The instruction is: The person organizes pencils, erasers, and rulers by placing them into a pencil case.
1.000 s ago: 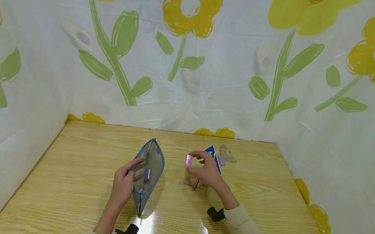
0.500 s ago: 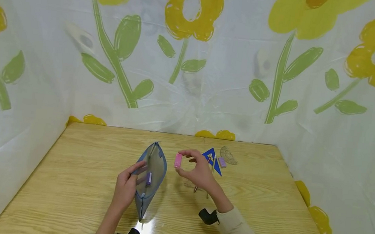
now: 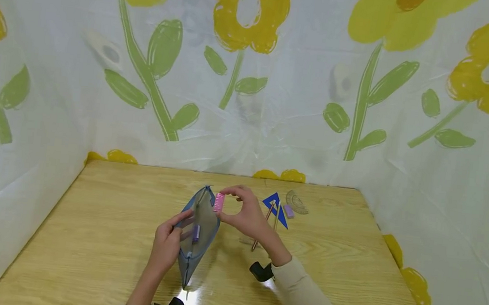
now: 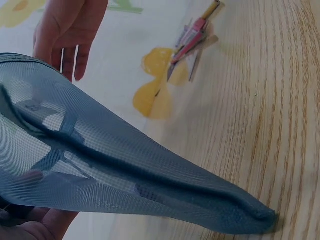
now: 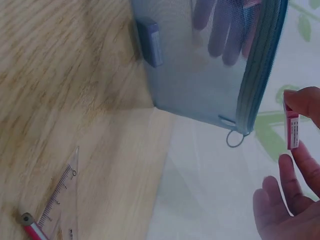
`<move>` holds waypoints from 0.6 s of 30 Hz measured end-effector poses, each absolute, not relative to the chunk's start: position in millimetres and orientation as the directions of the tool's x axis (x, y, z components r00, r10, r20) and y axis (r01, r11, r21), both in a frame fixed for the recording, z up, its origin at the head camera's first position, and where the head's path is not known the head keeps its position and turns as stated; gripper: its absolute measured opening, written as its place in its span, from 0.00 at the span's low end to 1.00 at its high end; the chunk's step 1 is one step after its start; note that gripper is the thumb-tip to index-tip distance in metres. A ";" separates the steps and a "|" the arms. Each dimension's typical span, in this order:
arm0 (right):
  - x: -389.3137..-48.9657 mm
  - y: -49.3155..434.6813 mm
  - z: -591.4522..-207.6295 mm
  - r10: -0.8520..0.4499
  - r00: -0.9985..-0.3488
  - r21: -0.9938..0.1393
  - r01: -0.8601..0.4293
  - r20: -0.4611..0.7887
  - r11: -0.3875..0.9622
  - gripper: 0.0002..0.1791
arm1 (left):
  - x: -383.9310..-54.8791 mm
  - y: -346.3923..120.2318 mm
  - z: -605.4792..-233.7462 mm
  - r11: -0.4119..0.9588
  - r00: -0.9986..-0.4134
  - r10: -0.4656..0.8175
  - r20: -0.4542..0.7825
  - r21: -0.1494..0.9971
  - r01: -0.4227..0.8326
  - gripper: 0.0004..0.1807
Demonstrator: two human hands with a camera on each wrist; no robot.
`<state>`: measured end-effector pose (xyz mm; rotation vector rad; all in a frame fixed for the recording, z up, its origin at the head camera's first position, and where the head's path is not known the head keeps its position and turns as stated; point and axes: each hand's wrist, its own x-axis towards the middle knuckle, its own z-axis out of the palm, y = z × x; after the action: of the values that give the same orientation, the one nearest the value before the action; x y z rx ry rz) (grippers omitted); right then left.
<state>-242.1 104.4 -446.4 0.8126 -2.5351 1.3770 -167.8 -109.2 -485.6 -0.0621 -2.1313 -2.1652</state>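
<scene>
My left hand grips the side of a blue mesh zip pouch, holding it upright with its mouth spread. Inside lies a purple eraser, also visible through the mesh in the right wrist view. My right hand pinches a pink wrapped eraser between thumb and fingertips, level with the pouch's right rim. In the right wrist view the pink eraser is apart from the pouch, beyond its zipped edge. The left wrist view shows the pouch hiding most of the left hand.
To the right on the wooden table lie a blue set square, a clear protractor, a lilac eraser and pencils. A clear triangle ruler shows in the right wrist view. Flowered cloth encloses the table.
My right hand has moved left with the pink eraser, from above the stationery to the pouch's rim. My left hand and the pouch have shifted only slightly.
</scene>
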 end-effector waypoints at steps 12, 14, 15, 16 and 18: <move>-252.3 102.7 -456.4 -0.414 -0.846 -0.737 -0.510 0.336 0.444 0.25 | -167.5 -103.6 -484.7 -0.022 -0.993 -0.046 0.104 0.994 0.105 0.29; -253.4 102.6 -457.0 -0.414 -0.848 -0.734 -0.506 0.330 0.453 0.25 | -167.7 -103.6 -484.5 -0.022 -0.994 -0.046 0.103 0.994 0.104 0.29; -253.9 102.4 -457.3 -0.413 -0.851 -0.733 -0.503 0.325 0.458 0.25 | -167.7 -103.7 -484.4 -0.021 -0.994 -0.046 0.102 0.994 0.103 0.29; -254.3 102.2 -457.5 -0.414 -0.852 -0.731 -0.500 0.320 0.464 0.25 | -167.6 -104.0 -484.4 -0.019 -0.994 -0.047 0.101 0.995 0.102 0.29; -255.3 101.5 -457.9 -0.414 -0.855 -0.727 -0.495 0.311 0.476 0.25 | -167.2 -104.7 -484.5 -0.013 -0.994 -0.048 0.097 0.995 0.097 0.29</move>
<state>-255.3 101.5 -457.9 0.8085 -2.6186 1.3372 -167.2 -104.7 -484.5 -0.0539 -2.1325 -2.1655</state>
